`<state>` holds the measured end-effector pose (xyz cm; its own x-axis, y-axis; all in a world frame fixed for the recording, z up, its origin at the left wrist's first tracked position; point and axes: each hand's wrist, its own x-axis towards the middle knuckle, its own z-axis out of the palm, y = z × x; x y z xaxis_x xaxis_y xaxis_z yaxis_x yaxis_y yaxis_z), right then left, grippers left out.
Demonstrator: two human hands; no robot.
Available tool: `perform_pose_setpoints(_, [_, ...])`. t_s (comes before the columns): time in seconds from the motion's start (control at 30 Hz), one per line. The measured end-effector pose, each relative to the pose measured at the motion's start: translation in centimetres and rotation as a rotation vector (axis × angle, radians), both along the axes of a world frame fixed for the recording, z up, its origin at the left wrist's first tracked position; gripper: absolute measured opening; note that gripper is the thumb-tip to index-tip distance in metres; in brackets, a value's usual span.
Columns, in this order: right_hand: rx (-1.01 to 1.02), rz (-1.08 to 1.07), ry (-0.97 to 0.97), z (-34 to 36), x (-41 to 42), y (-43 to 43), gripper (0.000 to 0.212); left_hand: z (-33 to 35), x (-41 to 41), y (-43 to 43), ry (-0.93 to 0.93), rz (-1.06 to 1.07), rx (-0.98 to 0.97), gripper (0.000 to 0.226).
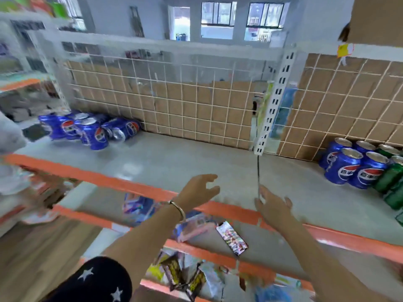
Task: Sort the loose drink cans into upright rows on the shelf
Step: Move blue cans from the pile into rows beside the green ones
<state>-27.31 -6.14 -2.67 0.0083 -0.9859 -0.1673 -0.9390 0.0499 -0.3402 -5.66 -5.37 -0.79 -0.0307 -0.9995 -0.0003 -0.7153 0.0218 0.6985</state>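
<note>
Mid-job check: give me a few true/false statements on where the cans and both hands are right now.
1. The left hand holds a blue can. False: it is open and holds nothing.
2. Upright blue cans stand at the shelf's right end. True.
3. The loose blue cans at the back left all stand upright. False: at least one lies on its side.
4. The right hand is empty. True.
5. Green cans sit beside the upright blue ones. True.

The scene is viewed by a single wide-angle camera worn on the head, aimed forward and downward from close above the shelf point(174, 162). The wire-grid back panel point(185, 105) is faced at 12 o'clock, with windows point(218, 18) seen beyond.
</note>
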Motion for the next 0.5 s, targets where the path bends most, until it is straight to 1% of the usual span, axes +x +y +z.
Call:
perform_pose_setpoints(0.13, [0.035, 0.194, 0.084, 0.2, 7.3, 3.6, 0.056, 0.4, 5.7, 4.3, -0.024, 0.036, 0.006, 0.045])
perform_pose_setpoints(0.2, [0.067, 0.287, 0.115, 0.3, 10.5, 4.5, 0.059, 0.9, 8.2, 5.7, -0.054, 0.054, 0.014, 0.046])
perform_pose_setpoints(0.27, [0.055, 0.353, 0.171, 0.7, 13.3, 4.8, 0.059, 1.4, 10.7, 6.6, -0.078, 0.079, 0.013, 0.047])
perform_pose_setpoints(0.4, [0.051, 0.41, 0.17, 2.3, 18.2, 4.1, 0.055, 2.3, 15.4, 7.5, -0.092, 0.157, 0.015, 0.047])
perform_pose_setpoints(0.5, [0.014, 0.454, 0.189, 2.9, 21.5, 2.7, 0.055, 2.2, 18.7, 7.5, -0.062, 0.239, 0.038, 0.048])
